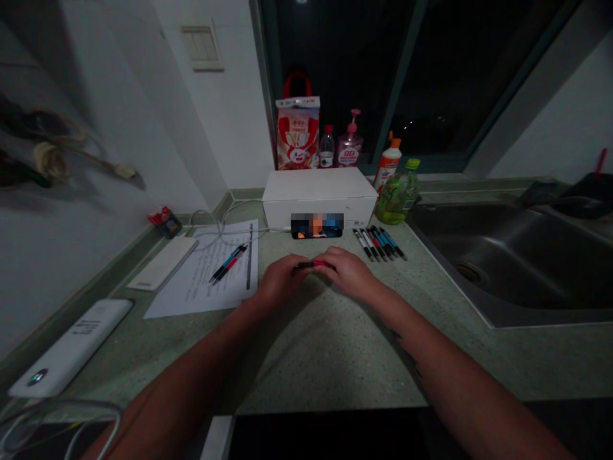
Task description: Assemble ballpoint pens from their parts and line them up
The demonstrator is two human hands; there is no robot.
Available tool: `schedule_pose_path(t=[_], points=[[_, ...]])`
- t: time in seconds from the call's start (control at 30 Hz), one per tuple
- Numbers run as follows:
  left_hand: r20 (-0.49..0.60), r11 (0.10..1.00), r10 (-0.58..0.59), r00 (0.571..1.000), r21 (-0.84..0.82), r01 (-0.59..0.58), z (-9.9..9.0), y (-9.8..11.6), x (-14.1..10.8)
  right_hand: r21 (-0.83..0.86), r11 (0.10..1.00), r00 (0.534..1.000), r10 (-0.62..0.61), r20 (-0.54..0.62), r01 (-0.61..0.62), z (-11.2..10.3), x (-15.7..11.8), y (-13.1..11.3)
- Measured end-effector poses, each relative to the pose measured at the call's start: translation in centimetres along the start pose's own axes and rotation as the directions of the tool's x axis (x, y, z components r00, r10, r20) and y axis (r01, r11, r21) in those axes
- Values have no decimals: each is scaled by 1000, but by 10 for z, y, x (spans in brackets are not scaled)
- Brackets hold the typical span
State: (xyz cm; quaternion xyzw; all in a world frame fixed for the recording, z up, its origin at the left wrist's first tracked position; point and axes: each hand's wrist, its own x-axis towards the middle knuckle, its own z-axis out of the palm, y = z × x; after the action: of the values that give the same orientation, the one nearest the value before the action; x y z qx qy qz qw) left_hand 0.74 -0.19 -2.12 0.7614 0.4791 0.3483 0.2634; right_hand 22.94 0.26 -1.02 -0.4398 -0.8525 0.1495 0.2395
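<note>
Above the middle of the green speckled counter [325,377], a red and black pen [313,264] lies level between my two hands. My left hand [281,279] grips its dark end. Closed around the red end is my right hand [350,273], its fingers partly hiding the pen. To the right, several pens [379,244] with white, red and blue barrels lie side by side. Two more pens [228,264], one blue and one red, rest on a printed paper sheet [191,297] at the left. A phone [317,227] leans sideways against a white box [318,188] beyond my hands.
A steel sink [527,255] is set into the counter at right. Behind the box stand a red bag [297,137], a pink pump bottle [350,144] and other bottles, with a green bottle [400,195] beside it. A white power bank [71,348] and cables lie left.
</note>
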Motion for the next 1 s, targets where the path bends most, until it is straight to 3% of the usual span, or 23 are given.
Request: schedule_pose_path(t=[0.23,0.47,0.7,0.8,1.0], points=[[-31,992,103,994,77,-100,-2,-1,-1,7,1000,999,-25,-32,25,-3,0,-4],[23,970,-20,1000,241,14,-4,1,-1,27,1000,996,-4,-94,7,-1,-1,2],[61,983,57,997,169,-66,-2,3,-1,-109,993,999,-38,-28,34,-2,-1,0],[33,976,-10,999,217,3,-3,4,0,-169,986,1000,-11,-20,7,-5,-1,-1],[-107,952,-162,981,243,184,-12,4,3,-248,950,981,170,-94,-188,-12,-1,4]])
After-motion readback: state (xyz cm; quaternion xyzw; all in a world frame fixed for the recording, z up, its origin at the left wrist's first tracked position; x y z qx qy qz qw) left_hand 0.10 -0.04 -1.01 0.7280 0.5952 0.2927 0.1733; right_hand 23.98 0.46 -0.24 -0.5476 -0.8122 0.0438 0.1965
